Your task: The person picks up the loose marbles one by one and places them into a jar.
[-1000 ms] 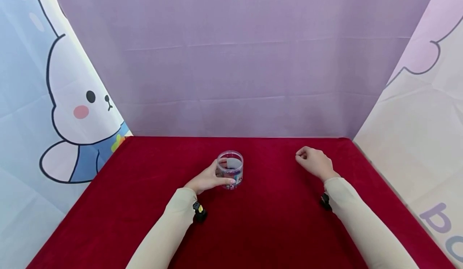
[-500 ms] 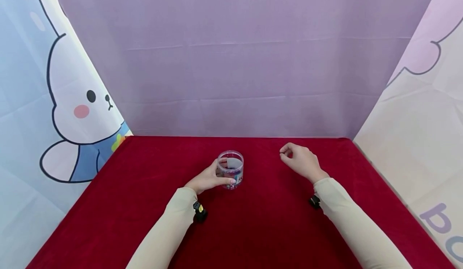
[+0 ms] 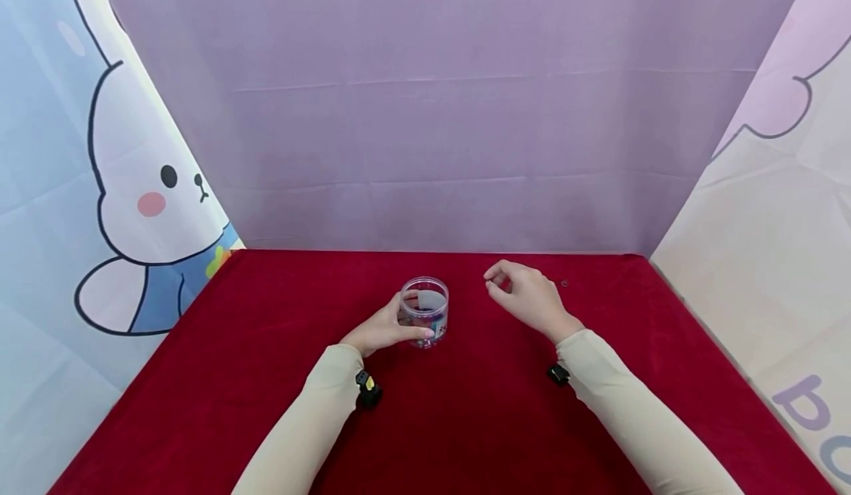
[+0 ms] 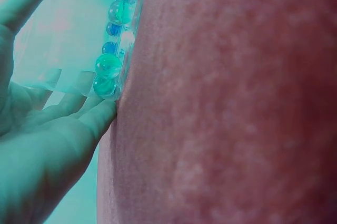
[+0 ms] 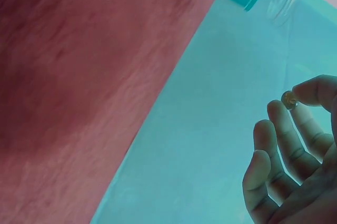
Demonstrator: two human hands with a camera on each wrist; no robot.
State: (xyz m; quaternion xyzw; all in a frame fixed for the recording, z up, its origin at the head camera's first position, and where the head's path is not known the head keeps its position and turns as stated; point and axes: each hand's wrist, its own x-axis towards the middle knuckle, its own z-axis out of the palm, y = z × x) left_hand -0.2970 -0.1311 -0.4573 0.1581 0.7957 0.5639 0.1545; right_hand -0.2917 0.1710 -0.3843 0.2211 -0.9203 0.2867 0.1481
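Observation:
A clear plastic jar point(image 3: 432, 307), lidless and upright on the red cloth, is gripped from the left by my left hand point(image 3: 379, 330), thumb in front. Several clear, green and blue marbles point(image 4: 108, 66) lie along its bottom in the left wrist view. To the right of the jar and apart from it, my right hand point(image 3: 530, 299) is over the cloth. In the right wrist view it pinches a small brownish marble point(image 5: 289, 100) between thumb and fingertips, the other fingers loosely bent. The head view hardly shows this marble.
The red cloth point(image 3: 465, 421) covers the table. A small dark round thing point(image 3: 564, 283) lies on it just behind my right hand, too small to identify. A purple curtain point(image 3: 432, 125) hangs at the back, with printed sheets on both sides.
My right hand has moved left toward the jar with the marble, and the small dark round thing has come into view behind it. My left hand and the jar have stayed put.

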